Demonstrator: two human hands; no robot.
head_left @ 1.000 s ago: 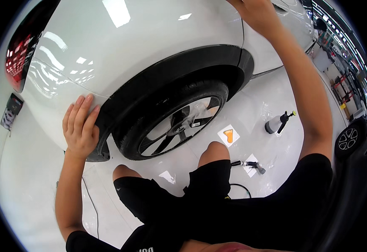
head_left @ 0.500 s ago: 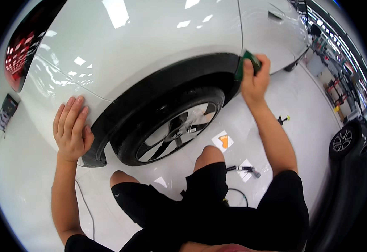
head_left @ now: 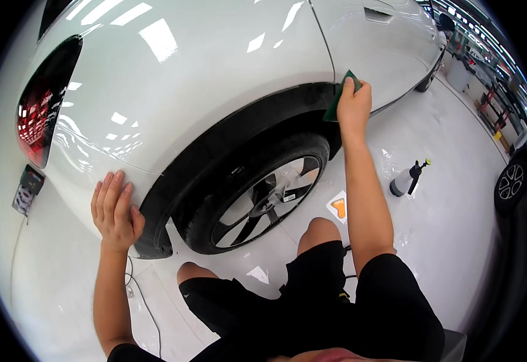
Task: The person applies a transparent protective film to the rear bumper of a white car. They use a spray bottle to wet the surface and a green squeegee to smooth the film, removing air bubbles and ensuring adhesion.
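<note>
A white car fills the upper view, its rear wheel under a black arch trim. My left hand lies flat, fingers together, on the white panel just left of the arch's lower end. My right hand grips a green squeegee and presses it on the arch trim at its forward end, near the door seam. My knees in black shorts are below the wheel.
A spray bottle with a black trigger stands on the white floor to the right. An orange-and-white card lies by the wheel. A red tail light is at left. Another car's wheel shows far right.
My right hand came down from high on the body panel to the arch trim with the green squeegee. My left hand stayed on the panel by the arch. The view shifted slightly.
</note>
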